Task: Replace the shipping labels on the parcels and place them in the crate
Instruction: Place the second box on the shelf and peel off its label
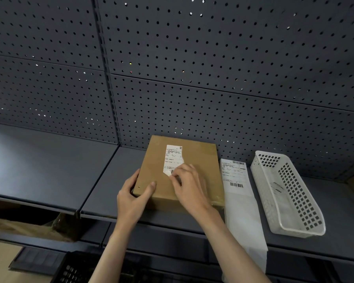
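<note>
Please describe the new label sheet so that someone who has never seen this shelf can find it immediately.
On the dark shelf under the pegboard, look right of the brown parcel. The new label sheet lies flat between the parcel and the white basket. It is long, whole and overhangs the shelf edge; the parcel's own label is partly torn.

A dark grey shelf [49, 170] is backed by a perforated pegboard panel [212, 58]. Brown cardboard [18, 227] is seen below the shelf at lower left.

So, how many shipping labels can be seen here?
2. One, partly torn, is stuck on the brown parcel, pinched by the right hand. The other label sheet lies on the shelf beside the white basket.
</note>
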Demonstrator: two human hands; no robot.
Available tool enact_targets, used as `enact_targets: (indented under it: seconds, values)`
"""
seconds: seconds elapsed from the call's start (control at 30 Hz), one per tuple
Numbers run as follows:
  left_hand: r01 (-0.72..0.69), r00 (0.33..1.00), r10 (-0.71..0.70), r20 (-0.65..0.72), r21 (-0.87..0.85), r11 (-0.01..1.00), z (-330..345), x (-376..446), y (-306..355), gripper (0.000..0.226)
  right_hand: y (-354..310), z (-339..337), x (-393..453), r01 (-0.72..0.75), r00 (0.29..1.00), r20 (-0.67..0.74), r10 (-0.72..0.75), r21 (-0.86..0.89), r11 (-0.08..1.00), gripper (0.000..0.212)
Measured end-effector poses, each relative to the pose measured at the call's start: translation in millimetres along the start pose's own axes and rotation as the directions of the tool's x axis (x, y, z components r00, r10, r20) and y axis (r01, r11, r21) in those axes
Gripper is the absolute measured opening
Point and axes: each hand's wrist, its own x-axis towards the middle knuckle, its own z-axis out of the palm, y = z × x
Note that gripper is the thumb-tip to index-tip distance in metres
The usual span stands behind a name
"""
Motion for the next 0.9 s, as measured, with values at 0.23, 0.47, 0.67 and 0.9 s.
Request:
enact_targets:
  seconds: [0.23,0.47,0.67,0.9]
  values:
    - [-0.005,1.000,0.005,0.000,0.021,1.000,0.6,1.8,0.9,0.063,-0.3,-6.2,5.0,0.021,0.999,0.028,-0.018,-0.109,0.994,0.017]
    - [-0.004,1.000,0.004,-0.008,0.005,1.000,1.3,2.8,2.0,0.061,5.8,-10.2,14.1,-0.021,0.999,0.028,0.022,-0.049,0.999,0.016]
    - [0.001,1.000,-0.001,-0.003,-0.006,1.000,-0.6,3.1,0.6,0.061,14.7,-10.2,23.2,-0.068,0.993,0.102,0.065,0.025,0.997,0.014]
    - [0.010,1.000,-0.010,-0.005,-0.018,1.000,-0.7,3.4,0.9,0.062,17.8,-21.5,30.9,-0.155,0.980,0.153,0.131,0.160,0.975,0.013]
